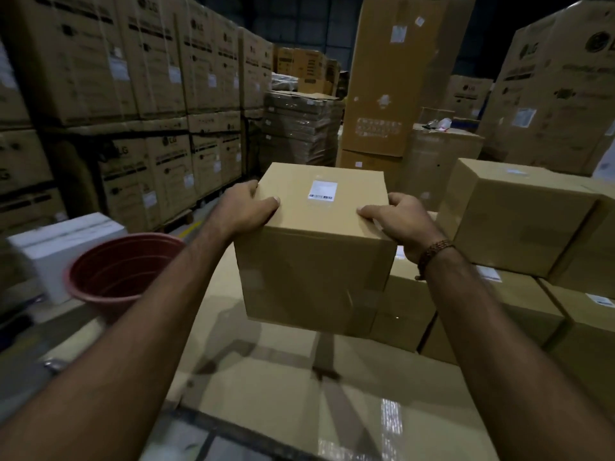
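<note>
Box (319,254) is centre frame, held between both hands over the big flat carton (266,387). Left hand (248,207) clamps the upper left edge, thumb flat on the top face, fingers round the side. Right hand (404,221) mirrors it on the upper right edge — thumb on top, fingers out of sight behind the side wall. The grip sits high, at the near top corners, so most of the box hangs below the hands. White barcode label (322,190) is on the top face, beyond the thumbs.

Room: the right side is tight. A low carton (399,311) sits just beside the box's lower right face, and another carton (519,217) is stacked near the right hand. The left is freer: red bucket (116,271) near the left forearm, white box (63,247) behind it. Ahead, an aisle runs between the stacked LG cartons (133,78) and a tall carton (399,71).

Unclear: the bottom edge looks just off the flat carton, but from this angle I can't tell if it touches. The box's far faces are hidden, and the label text is too blurred to read. Beaded bracelet (434,252) on the right wrist — partly in shadow.
</note>
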{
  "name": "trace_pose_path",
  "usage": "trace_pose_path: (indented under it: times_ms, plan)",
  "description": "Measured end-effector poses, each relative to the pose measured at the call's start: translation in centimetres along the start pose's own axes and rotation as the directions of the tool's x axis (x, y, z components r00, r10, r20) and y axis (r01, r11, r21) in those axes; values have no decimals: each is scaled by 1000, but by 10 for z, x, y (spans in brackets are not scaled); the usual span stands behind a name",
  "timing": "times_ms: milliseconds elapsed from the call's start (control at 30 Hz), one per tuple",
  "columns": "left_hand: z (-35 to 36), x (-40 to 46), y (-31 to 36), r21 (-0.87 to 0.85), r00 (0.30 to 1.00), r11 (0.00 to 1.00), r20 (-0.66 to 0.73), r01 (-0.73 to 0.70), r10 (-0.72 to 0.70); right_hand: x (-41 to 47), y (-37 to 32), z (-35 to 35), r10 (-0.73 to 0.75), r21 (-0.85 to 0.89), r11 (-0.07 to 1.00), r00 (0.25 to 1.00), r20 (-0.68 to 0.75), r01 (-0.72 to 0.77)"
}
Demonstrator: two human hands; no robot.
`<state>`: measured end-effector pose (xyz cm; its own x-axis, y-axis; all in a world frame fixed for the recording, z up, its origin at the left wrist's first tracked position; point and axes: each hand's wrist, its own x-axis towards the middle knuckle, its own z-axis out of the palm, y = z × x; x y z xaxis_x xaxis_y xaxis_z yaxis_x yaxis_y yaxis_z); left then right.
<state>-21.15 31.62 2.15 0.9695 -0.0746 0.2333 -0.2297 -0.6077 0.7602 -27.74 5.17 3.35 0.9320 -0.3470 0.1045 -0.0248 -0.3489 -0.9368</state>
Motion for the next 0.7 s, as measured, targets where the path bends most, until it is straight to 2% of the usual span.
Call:
trace_pose_path:
  times_ms: [133, 333, 567, 700]
  plan:
    - [-17, -16, -28, 57, 1000, 998, -12, 25, -24, -11, 0, 32, -97, -112, 989, 994, -43, 92]
    - [-30, -13, -76, 12, 1000, 1000, -24, -15, 16, -8, 5, 73, -178, -273, 951, 978, -108, 143]
    - [-37, 1, -133, 71, 999, 997, 40, 25, -28, -13, 23, 115, -119, -330, 942, 980, -158, 61]
    - [-30, -3, -166, 118, 996, 993, 88, 21, -31, -24, 48, 144, -68, -308, 951, 978, -197, 4]
